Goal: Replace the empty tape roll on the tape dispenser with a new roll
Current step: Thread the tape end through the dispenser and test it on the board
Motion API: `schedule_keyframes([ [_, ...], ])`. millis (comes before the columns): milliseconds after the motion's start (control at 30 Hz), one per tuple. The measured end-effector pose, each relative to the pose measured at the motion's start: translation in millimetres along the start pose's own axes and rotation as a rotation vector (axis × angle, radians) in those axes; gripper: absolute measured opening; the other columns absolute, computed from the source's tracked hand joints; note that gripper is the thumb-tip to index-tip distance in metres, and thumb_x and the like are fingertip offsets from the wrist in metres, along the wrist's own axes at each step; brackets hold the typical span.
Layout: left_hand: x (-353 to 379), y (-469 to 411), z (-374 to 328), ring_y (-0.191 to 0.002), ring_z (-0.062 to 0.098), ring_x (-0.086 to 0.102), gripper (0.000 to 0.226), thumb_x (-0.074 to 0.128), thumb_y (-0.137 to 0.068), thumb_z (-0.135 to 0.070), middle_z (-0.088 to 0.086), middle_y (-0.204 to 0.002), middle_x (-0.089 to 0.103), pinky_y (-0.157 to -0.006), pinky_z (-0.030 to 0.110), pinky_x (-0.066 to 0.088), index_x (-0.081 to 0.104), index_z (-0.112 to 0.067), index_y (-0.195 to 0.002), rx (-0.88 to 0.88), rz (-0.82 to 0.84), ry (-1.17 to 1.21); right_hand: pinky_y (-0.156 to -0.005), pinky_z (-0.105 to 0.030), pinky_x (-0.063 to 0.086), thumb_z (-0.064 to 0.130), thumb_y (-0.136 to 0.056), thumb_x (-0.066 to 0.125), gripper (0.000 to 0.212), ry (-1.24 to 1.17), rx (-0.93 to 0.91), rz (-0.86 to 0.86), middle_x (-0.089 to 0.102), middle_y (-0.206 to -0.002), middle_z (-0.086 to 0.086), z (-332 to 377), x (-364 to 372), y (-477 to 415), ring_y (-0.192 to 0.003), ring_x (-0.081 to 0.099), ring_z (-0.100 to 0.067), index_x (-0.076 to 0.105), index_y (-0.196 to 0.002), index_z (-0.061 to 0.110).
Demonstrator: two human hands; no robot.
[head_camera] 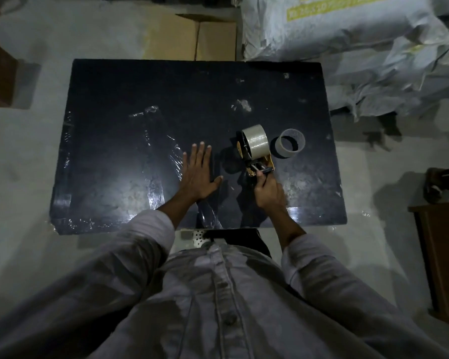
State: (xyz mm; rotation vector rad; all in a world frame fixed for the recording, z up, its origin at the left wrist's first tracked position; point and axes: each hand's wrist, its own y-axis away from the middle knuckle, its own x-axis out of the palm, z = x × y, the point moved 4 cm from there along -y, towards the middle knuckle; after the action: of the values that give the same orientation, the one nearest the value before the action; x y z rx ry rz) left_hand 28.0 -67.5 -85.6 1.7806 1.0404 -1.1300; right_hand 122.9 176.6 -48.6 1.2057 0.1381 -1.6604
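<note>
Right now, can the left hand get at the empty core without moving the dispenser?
Probably not directly: the left hand lies flat, and the tape dispenser held by the right hand stands between it and the empty core.

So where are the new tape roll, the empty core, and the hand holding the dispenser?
New tape roll (255, 140), head view: on its curved outer band of tape.
Empty core (283, 151), head view: on its near outer wall.
Right hand (268, 190), head view: on the back of the hand, gripping the dispenser handle.

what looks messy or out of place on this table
Crinkled strips of clear tape are stuck across the black table, left of the flat left hand. The empty core lies loose beside the dispenser, which the right hand holds.
</note>
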Motion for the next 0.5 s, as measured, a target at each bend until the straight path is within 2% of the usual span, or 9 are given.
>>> schedule_keyframes([
  [133,6,-1,-13,-0.172,0.038,-0.013,0.115,0.053,-0.099,-0.077,0.013,-0.186,-0.01,-0.136,0.066,-0.003,-0.001,-0.013,-0.178,0.051,0.034,-0.006,-0.106,-0.056,0.05,0.058,-0.117,0.038,0.057,-0.027,0.018,-0.024,0.067,-0.129,-0.028,-29,4,33,-0.127,0.064,-0.049,0.058,-0.132,0.007],
  [267,13,1,-31,-0.172,0.037,-0.012,0.112,0.051,-0.099,-0.074,0.015,-0.186,-0.007,-0.136,0.065,-0.005,0.0,-0.013,-0.178,0.104,0.05,0.016,-0.103,-0.061,0.054,0.063,-0.114,0.035,0.06,-0.015,0.041,-0.083,0.071,-0.125,-0.031,-62,11,62,-0.122,0.068,-0.053,0.056,-0.129,0.009],
  [433,16,3,-48,-0.172,0.036,-0.012,0.108,0.049,-0.102,-0.073,0.013,-0.186,-0.007,-0.136,0.065,-0.005,0.001,-0.013,-0.178,0.164,0.057,0.016,-0.104,-0.058,0.049,0.061,-0.117,0.032,0.065,-0.012,0.059,-0.077,0.069,-0.136,-0.028,-74,10,78,-0.13,0.063,-0.049,0.063,-0.135,0.007],
  [500,12,2,-53,-0.172,0.035,-0.008,0.104,0.054,-0.103,-0.067,0.012,-0.186,-0.003,-0.137,0.062,-0.004,0.004,-0.015,-0.178,0.144,0.077,0.039,-0.105,-0.058,0.05,0.065,-0.116,0.031,0.068,-0.082,0.087,-0.082,0.069,-0.136,-0.028,-75,9,79,-0.131,0.063,-0.049,0.063,-0.135,0.008],
])
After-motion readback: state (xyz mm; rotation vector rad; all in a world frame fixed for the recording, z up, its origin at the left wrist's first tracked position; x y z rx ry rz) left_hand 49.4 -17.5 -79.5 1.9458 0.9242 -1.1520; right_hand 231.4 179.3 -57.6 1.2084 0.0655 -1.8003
